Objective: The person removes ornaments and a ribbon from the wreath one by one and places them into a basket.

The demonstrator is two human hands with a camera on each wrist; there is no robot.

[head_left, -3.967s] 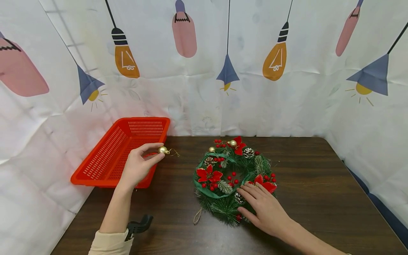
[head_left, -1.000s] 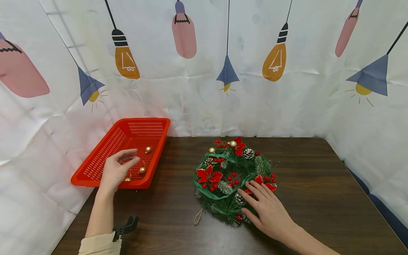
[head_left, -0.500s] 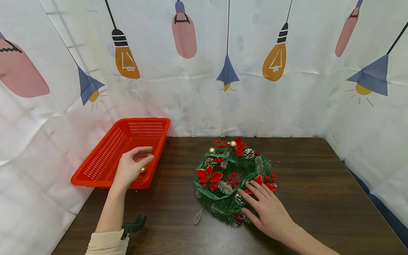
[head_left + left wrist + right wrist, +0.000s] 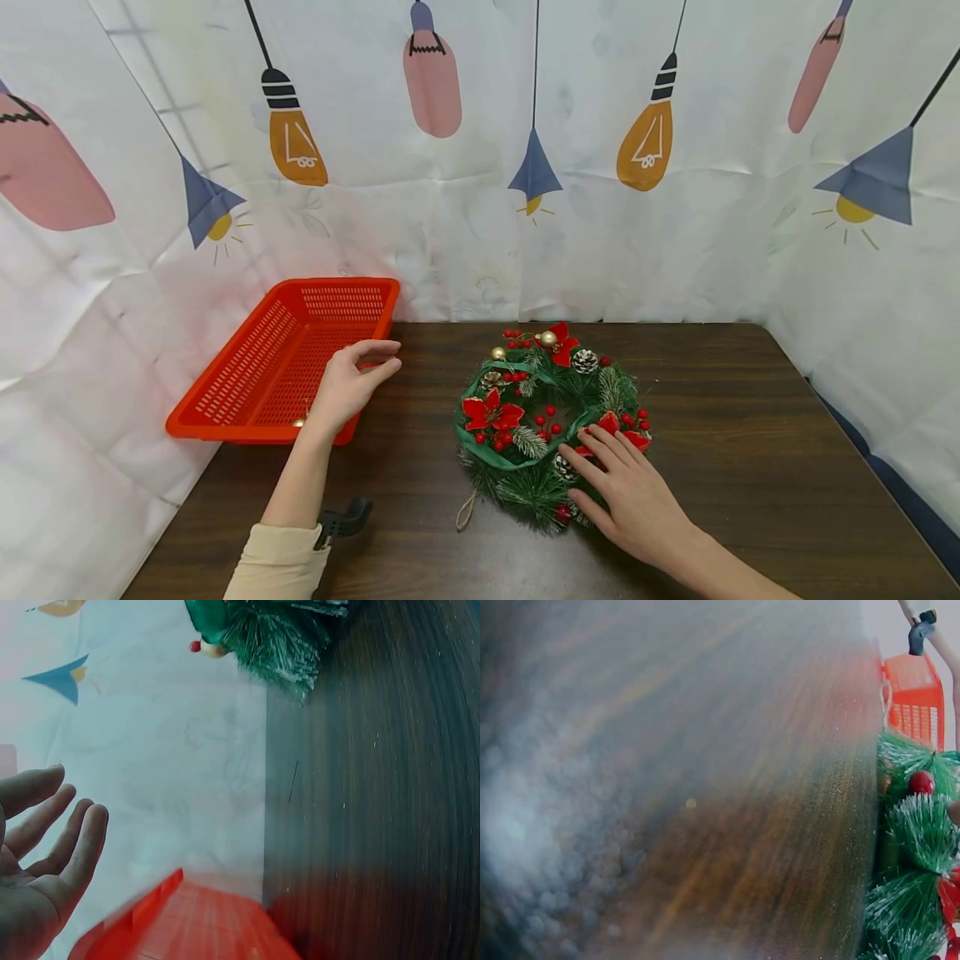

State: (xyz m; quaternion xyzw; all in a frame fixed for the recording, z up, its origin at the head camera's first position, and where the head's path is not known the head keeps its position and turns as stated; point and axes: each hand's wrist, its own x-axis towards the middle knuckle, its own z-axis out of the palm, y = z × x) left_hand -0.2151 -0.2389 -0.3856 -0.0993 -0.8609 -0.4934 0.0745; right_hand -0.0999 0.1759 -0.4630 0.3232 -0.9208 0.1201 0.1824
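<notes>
My left hand [image 4: 347, 390] is over the right rim of a red plastic basket [image 4: 262, 358], with nothing visible between its gently bent fingers. In the left wrist view, the same hand's fingers [image 4: 90, 844] are loose and apart. Part of a gold ball ornament [image 4: 299, 422] shows on the basket floor; my left hand and forearm hide some of that floor. My right hand [image 4: 626, 496] rests with fingers extended on the lower right of a green Christmas wreath [image 4: 534, 496]. Red poinsettias [image 4: 492, 410], pinecones [image 4: 585, 360], red berries and gold balls [image 4: 548, 338] decorate the wreath.
Everything stands on a dark wooden table [image 4: 750, 433]. A twine loop [image 4: 465, 511] sticks out from the wreath's lower left. Behind the table hangs a white curtain [image 4: 465, 242] with printed lamps. A black strap [image 4: 347, 518] juts from my left wrist.
Earlier my left hand pinched a gold ball ornament beside the basket. It was then over the basket, with several gold balls inside, and has since moved right, without a ball. The right hand stays.
</notes>
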